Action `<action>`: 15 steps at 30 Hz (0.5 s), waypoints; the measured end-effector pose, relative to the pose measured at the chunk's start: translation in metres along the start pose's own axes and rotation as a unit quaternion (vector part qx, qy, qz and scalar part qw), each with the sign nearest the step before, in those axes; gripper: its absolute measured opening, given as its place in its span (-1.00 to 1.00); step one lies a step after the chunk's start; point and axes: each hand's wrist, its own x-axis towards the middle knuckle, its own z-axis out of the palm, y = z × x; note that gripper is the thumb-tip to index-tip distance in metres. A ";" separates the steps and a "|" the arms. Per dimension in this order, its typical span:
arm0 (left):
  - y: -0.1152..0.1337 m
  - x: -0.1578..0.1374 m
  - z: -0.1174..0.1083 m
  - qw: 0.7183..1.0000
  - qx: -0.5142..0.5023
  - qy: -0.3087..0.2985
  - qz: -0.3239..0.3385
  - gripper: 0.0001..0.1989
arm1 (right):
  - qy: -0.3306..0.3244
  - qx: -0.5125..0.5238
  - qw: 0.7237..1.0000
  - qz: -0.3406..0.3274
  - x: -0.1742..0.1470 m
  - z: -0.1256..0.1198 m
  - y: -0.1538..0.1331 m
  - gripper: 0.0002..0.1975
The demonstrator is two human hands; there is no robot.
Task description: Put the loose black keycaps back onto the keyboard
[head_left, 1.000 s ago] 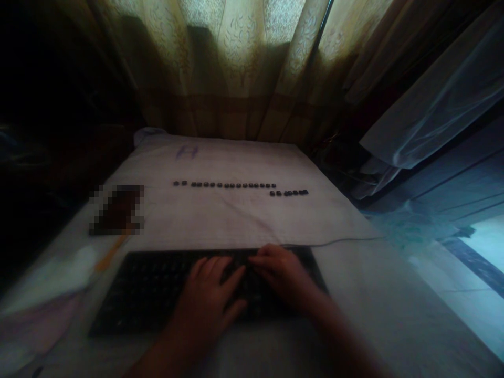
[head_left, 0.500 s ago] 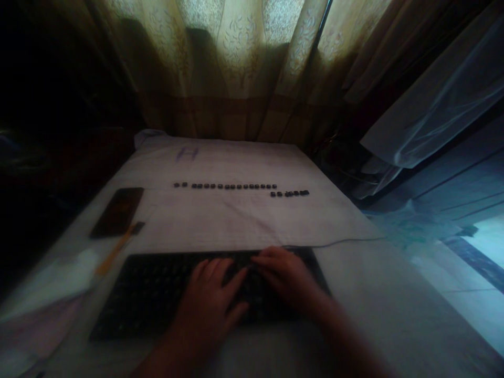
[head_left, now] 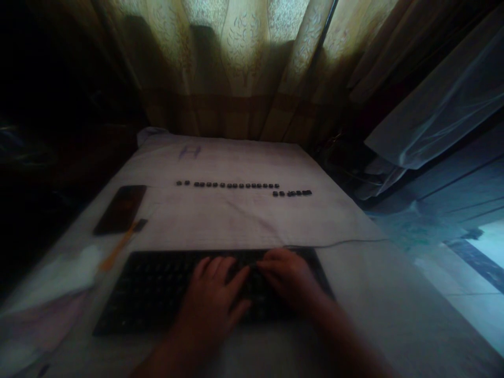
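Observation:
A black keyboard (head_left: 145, 286) lies on a cloth-covered table in front of me. My left hand (head_left: 212, 294) rests on its middle, fingers spread over the keys and holding nothing that I can see. Just to the right, my right hand (head_left: 289, 275) is closed over the keyboard's upper right part. Its fingertips point left, close to my left index finger or thumb; what they pinch, if anything, is too dark to make out. Beyond the keyboard, small black keycaps form a long row (head_left: 235, 185), with a shorter row (head_left: 291, 193) to the right.
At the left lie a dark phone (head_left: 121, 209), an orange strip-like object with a dark end (head_left: 118, 245) and a crumpled white and pink cloth (head_left: 59, 310). The keyboard's cable (head_left: 342, 242) runs off to the right. A curtain (head_left: 244, 68) hangs behind the table.
The view has shifted slightly. My right hand's fingertips have drawn a little to the right; my left hand stays spread on the keyboard.

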 end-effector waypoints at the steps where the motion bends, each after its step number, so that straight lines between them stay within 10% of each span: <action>1: 0.000 0.000 0.000 1.000 0.000 0.002 -0.001 -0.58 | 0.000 0.001 1.000 -0.003 0.000 0.000 -0.001 -0.77; 15: -0.001 -0.002 0.003 1.000 -0.003 -0.013 -0.012 -0.54 | 0.056 0.077 0.995 0.035 0.000 0.000 -0.002 -0.79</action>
